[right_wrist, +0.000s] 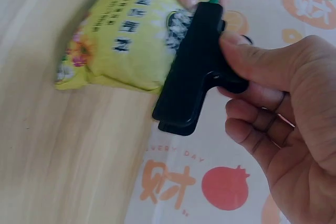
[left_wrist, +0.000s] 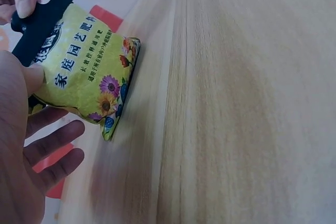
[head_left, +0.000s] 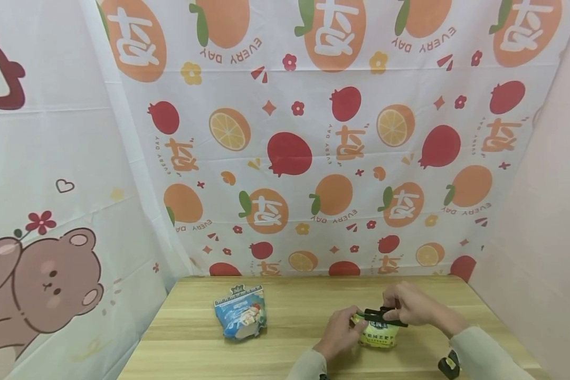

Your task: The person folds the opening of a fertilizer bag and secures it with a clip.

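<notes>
A yellow fertilizer bag (head_left: 378, 335) with printed flowers and dark lettering stands at the right of the table, held near its top. My left hand (head_left: 342, 333) pinches the bag's top corner between thumb and forefinger, its other fingers spread behind. A wide black bag clip (right_wrist: 189, 72) lies across the top edge of the bag. My right hand (head_left: 413, 305) pinches the clip's handle with thumb and forefinger, as the right wrist view shows. In the left wrist view the clip (left_wrist: 42, 27) runs along the bag's folded top, close to my left thumb.
A blue bag (head_left: 242, 315) with a piano-key strip and a dark clip at its top lies on the left of the wooden table (head_left: 190, 353). Near my right sleeve is a small black-and-yellow object (head_left: 449, 365). A fruit-print curtain (head_left: 285, 243) hangs behind the table.
</notes>
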`<state>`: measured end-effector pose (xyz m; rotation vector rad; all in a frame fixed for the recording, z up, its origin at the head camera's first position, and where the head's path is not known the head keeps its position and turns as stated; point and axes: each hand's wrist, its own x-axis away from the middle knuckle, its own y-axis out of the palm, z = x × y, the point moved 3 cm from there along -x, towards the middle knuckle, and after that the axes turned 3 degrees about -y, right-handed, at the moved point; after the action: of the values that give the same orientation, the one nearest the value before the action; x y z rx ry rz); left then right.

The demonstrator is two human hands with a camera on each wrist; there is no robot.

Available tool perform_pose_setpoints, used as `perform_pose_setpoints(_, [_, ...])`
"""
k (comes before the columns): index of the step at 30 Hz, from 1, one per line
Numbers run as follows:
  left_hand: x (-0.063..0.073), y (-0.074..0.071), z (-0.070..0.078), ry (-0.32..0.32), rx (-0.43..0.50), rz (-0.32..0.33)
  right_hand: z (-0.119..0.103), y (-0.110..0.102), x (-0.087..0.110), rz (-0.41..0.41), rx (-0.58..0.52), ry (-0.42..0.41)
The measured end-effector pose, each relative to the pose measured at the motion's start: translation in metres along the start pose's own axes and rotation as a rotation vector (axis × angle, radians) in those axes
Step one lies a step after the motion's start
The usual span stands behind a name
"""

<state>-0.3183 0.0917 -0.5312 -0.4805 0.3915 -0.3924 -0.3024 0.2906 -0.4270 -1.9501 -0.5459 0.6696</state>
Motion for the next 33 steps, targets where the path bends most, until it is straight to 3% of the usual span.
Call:
perform_pose_setpoints(5, [0.0, -0.001, -0.001, -0.001, 0.015, -0.016, 0.005, 0.004, 0.0, 0.001, -0.015, 0.026])
perform_pose_setpoints(22, [-0.003, 0.001, -0.004, 0.0, -0.063, -0.092, -0.003, 0.01, -0.011, -0.03, 0.028, 0.033])
perform_pose_setpoints(33, [0.0, 0.002, -0.001, -0.02, -0.088, -0.075, -0.003, 0.012, -0.014, -0.024, 0.035, 0.059])
